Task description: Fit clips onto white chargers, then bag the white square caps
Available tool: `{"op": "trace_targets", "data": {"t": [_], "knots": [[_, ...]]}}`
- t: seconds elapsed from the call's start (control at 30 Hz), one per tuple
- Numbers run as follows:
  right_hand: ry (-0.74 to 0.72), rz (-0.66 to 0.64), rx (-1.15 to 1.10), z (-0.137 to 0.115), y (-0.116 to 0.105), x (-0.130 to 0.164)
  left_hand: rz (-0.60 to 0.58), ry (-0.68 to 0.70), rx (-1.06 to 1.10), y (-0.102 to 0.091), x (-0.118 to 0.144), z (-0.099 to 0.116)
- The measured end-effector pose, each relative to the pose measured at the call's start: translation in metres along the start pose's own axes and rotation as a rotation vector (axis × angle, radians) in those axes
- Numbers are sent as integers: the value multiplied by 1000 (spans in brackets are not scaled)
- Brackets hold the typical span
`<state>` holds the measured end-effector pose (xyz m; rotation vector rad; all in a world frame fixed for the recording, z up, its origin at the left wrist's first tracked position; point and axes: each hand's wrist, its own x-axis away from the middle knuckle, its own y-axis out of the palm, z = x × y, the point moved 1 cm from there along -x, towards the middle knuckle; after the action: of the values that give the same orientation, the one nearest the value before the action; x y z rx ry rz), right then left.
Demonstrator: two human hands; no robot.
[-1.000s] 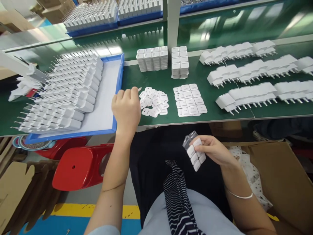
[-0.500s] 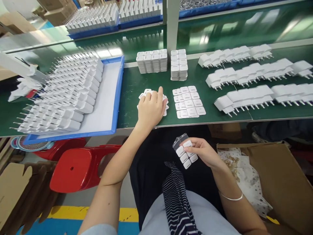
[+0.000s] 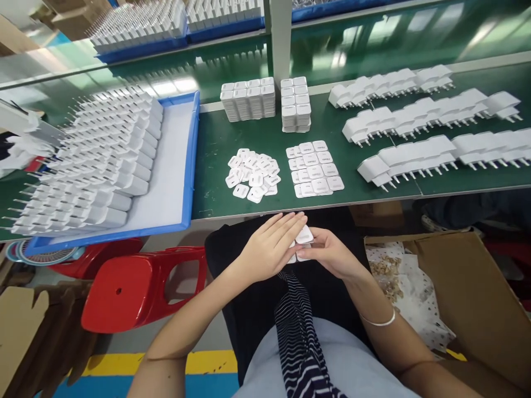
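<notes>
In front of my lap, my right hand (image 3: 332, 254) pinches a small set of white rounded-square plastic pieces (image 3: 305, 235) joined in a block. My left hand (image 3: 271, 247) lies over the left side of that block, its fingers stretched out and close together. Whether a loose piece is beneath its palm is hidden. Just beyond, on the green bench (image 3: 215, 182), is a loose pile of white square pieces (image 3: 256, 179), some showing a slot. Beside it to the right lie flat, overlapping blocks of printed white squares (image 3: 317, 172).
Two neat stacks of white blocks (image 3: 248, 99) stand farther back. A blue-edged tray (image 3: 191, 166) with rows of white plug adapters sits left; more adapters (image 3: 415, 157) line the right. Red stools (image 3: 120, 290) and an open cardboard box (image 3: 464, 298) flank my lap.
My left hand has left the loose pile and come down toward me to the block in my right hand. The right hand has risen slightly, and the pile is uncovered.
</notes>
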<state>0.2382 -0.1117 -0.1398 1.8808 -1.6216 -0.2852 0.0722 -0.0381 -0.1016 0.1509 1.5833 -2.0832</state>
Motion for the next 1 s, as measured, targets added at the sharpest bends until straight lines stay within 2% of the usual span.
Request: {"op": "trace_targets", "data": {"t": [0.07, 0.2, 0.33, 0.4, 0.5, 0.57, 0.67, 0.73, 0.8, 1.0], "knots": [[-49, 34, 126, 1, 1, 2, -37, -104, 203, -2, 2, 1], [-124, 0, 287, -4, 7, 6, -143, -388, 681, -3, 5, 8], [-128, -24, 349, -6, 9, 8, -95, -658, 990, 1, 8, 13], [-115, -29, 357, -3, 8, 8, -81, -724, 1056, 4, 9, 14], [-86, -63, 319, -1, 6, 9, -131, -726, 1042, 4, 8, 15], [-80, -72, 298, -1, 6, 10, -141, -693, 924, 1, 6, 14], [-82, -35, 304, -3, 8, 13, -75, -631, 618, -6, 1, 14], [-85, -21, 316, -4, 11, 15, -67, -581, 492, -9, -2, 15], [-80, -26, 307, -5, 13, 17, -63, -531, 468, -13, -5, 16], [-24, 32, 270, -14, 4, 21, 108, -461, 387, -30, -11, 10]]}}
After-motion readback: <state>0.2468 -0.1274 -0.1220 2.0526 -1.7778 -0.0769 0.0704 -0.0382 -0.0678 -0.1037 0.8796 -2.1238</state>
